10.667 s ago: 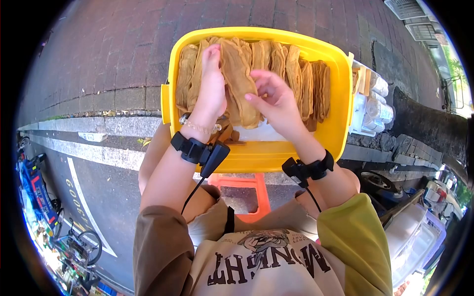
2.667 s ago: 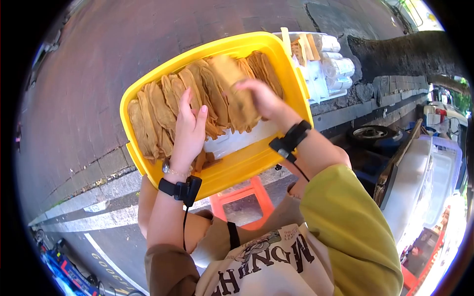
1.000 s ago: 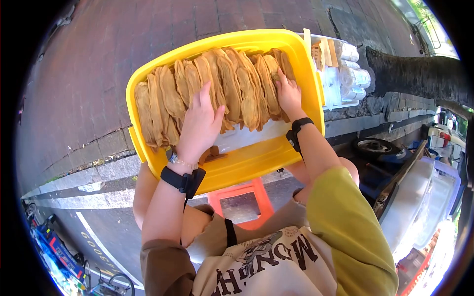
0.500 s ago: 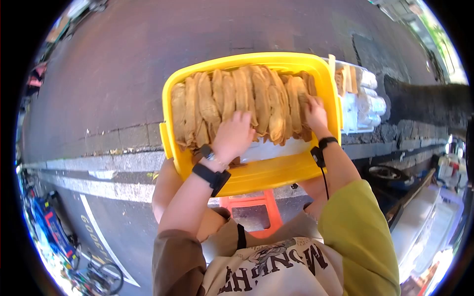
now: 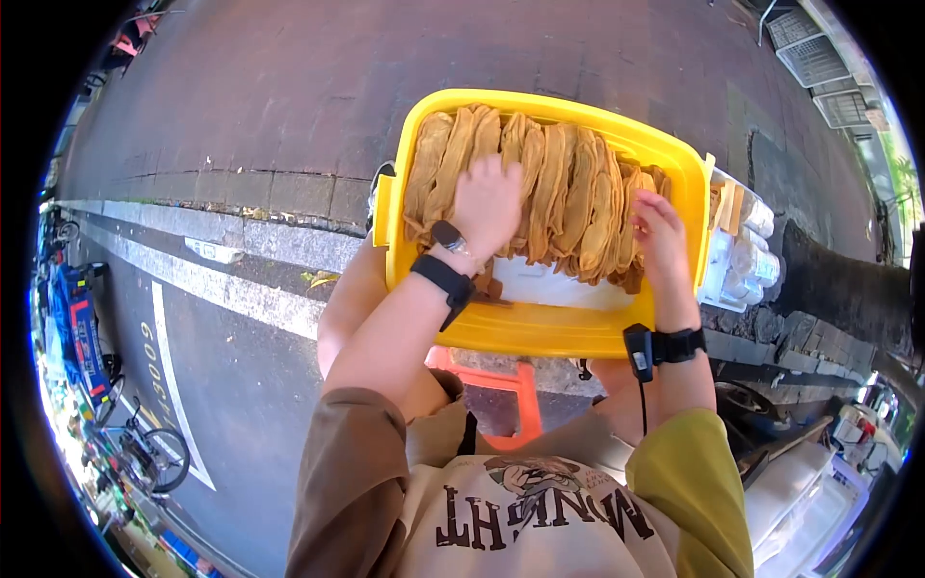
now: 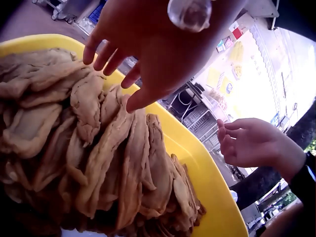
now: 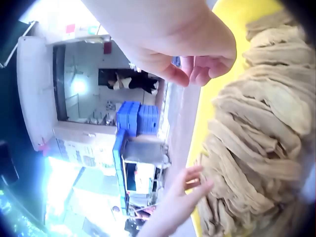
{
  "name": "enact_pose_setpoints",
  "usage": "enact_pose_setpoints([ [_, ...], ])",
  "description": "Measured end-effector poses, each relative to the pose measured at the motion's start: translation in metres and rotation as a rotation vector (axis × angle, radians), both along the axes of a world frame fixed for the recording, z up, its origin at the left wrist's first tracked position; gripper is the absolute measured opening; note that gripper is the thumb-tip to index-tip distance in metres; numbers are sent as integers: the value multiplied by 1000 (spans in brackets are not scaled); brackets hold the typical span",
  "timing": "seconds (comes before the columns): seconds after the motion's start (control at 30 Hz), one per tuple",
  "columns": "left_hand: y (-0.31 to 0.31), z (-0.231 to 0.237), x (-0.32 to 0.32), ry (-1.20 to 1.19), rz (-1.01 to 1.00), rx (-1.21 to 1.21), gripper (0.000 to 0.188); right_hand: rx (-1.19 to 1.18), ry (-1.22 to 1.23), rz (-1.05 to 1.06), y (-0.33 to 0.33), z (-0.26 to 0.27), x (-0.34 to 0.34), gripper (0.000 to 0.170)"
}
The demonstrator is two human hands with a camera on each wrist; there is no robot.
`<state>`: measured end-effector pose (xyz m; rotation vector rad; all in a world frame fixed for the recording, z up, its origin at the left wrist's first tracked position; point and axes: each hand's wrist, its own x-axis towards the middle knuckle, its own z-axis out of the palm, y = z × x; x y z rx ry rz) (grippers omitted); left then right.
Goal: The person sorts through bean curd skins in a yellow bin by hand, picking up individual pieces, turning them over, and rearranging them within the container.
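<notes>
Left hand, fingers extended, lies over long, wrinkled, tan slabs; right hand, fingers loosely bent, hangs at the row's right end. Neither grips anything. Slabs sit side by side inside a rectangular yellow plastic tub. Lining-up judged largely done; uneven spots remain.

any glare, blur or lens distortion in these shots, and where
Head view: strong fisheye with black corners, the yellow bin fairly clear near the middle; left wrist view: upper right washed out to white, the left hand dark by comparison; right wrist view: white glare at lower left, a hazy look overall, and the strips appearing pale.
</notes>
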<state>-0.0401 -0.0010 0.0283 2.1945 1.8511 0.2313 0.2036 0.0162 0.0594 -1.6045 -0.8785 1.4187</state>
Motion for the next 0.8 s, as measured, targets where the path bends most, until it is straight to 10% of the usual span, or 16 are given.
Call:
enact_pose_setpoints([
  [0.13,-4,-19,-11,347,291,68,39,-103,176,89,-15,-36,-24,19],
  [0.47,13,-33,-39,278,346,-15,33,-226,368,221,-21,-31,-40,17],
  [0.63,16,2,-18,-338,325,-18,29,-292,418,242,-23,-23,-40,23],
  [0.73,2,18,14,-673,-113,-49,29,-318,651,178,-23,-14,-43,30],
  [0.8,-1,27,24,-836,-373,-493,31,-321,825,182,-23,-18,-43,33],
])
